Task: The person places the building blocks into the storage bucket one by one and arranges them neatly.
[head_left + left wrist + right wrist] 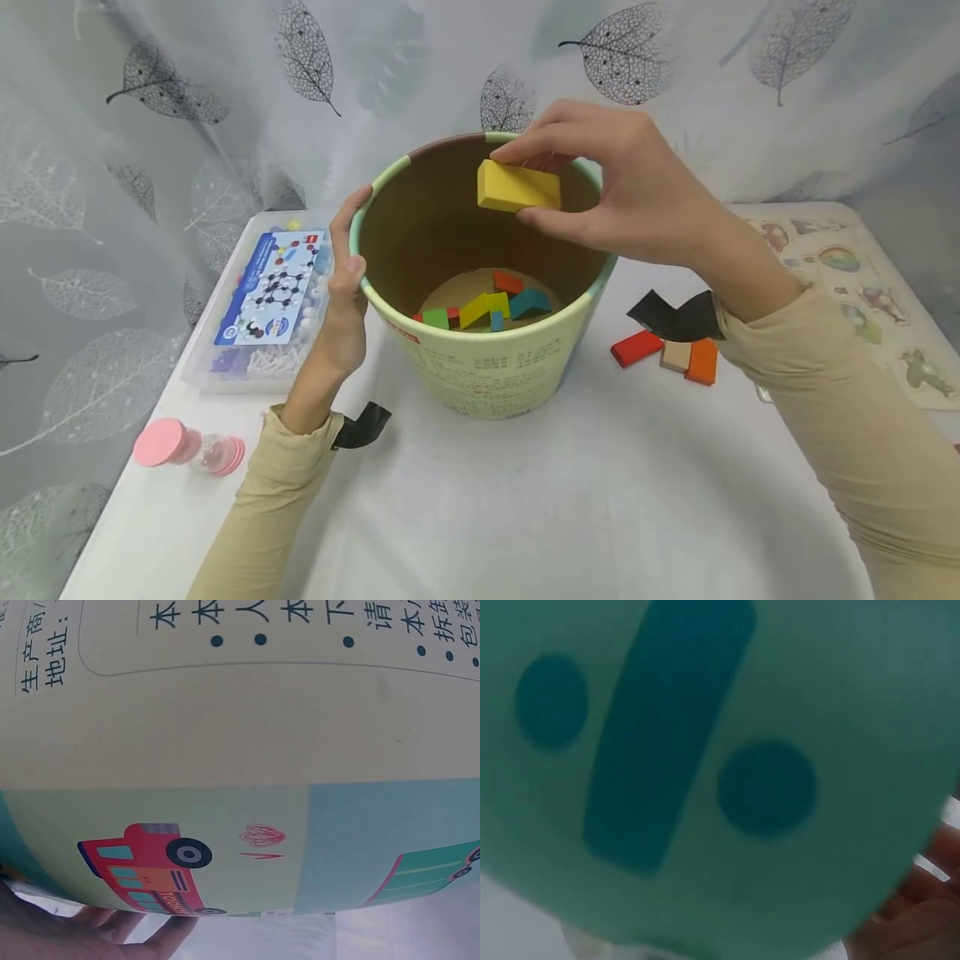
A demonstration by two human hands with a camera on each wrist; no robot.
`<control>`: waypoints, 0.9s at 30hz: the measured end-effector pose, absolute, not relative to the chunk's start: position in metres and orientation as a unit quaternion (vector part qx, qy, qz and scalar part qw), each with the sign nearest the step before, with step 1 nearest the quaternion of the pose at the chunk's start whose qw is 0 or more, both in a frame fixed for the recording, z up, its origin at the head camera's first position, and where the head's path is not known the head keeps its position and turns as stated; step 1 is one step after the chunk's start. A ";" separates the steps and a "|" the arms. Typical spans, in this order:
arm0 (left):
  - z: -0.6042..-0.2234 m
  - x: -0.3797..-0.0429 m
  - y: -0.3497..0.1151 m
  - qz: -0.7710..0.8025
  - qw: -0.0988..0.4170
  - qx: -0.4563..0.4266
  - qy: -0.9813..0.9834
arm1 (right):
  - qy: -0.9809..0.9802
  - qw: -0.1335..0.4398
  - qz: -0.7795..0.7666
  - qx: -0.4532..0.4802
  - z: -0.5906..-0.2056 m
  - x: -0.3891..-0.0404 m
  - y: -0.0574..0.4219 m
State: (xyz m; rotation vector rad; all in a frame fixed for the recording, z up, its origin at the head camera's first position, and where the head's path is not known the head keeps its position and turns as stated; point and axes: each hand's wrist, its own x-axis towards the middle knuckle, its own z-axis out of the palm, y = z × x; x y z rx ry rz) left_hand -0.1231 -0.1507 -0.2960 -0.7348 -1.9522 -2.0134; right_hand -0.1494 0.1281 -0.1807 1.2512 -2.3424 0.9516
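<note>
A large round bucket with printed sides stands upright on the table. My left hand grips its left rim, and in the left wrist view the fingers lie against the printed wall. Above the bucket's opening, my right hand pinches a yellow rectangular block between thumb and fingers. Several colored blocks lie on the bucket's floor, among them a blue block, a green block and an orange block. The bucket's wall fills most of the right wrist view.
Right of the bucket lie a red block, a tan block and an orange block. A clear plastic case and a pink hourglass are on the left. A puzzle board occupies the far right.
</note>
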 end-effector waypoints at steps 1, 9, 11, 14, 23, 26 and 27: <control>-0.296 -0.123 -0.151 -0.689 0.121 -0.250 -0.669 | -0.816 0.156 0.338 0.442 -0.182 -0.150 0.125; -0.297 -0.123 -0.151 -0.684 0.122 -0.250 -0.674 | -0.806 0.153 0.355 0.449 -0.183 -0.150 0.118; -0.298 -0.122 -0.151 -0.685 0.123 -0.249 -0.674 | -0.805 0.153 0.356 0.449 -0.183 -0.150 0.117; -0.299 -0.122 -0.152 -0.686 0.124 -0.247 -0.673 | -0.802 0.152 0.359 0.452 -0.183 -0.151 0.116; -0.300 -0.120 -0.154 -0.689 0.127 -0.253 -0.667 | -0.807 0.154 0.343 0.455 -0.179 -0.149 0.116; -0.300 -0.120 -0.154 -0.689 0.129 -0.256 -0.666 | -0.816 0.171 0.320 0.450 -0.173 -0.145 0.124; -0.299 -0.120 -0.154 -0.689 0.130 -0.257 -0.664 | -0.818 0.178 0.312 0.450 -0.171 -0.143 0.129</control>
